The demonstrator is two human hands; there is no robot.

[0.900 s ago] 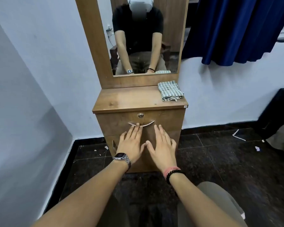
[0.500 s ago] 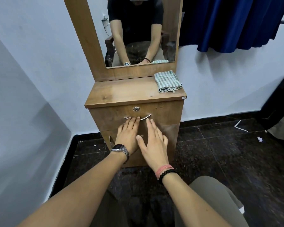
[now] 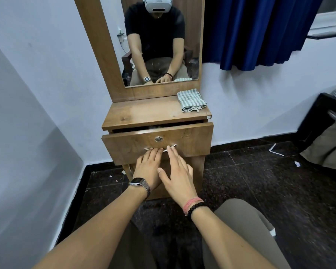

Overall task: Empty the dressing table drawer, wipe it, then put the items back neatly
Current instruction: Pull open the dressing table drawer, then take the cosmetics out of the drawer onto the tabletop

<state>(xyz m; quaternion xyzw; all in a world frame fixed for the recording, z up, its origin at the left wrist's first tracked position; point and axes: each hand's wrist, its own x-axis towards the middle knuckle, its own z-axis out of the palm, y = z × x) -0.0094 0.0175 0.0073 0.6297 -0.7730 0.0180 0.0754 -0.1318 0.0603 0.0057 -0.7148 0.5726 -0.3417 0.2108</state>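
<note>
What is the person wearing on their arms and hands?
Both forearms are bare, no sleeves in view, no gloves. The left wrist carries a silver metal watch with a dark face; the right wrist has a pink thread band and a black bead bracelet.

I see the wooden counter [image 3: 144, 113] beyond my hands [image 3: 163, 171], with a folded checked cloth [image 3: 191, 100] on its far right corner.

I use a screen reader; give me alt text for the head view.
Both hands, left and right, reach the handle of a slightly open drawer on a wooden dressing table. A folded checked cloth lies on top beneath the mirror.
</note>
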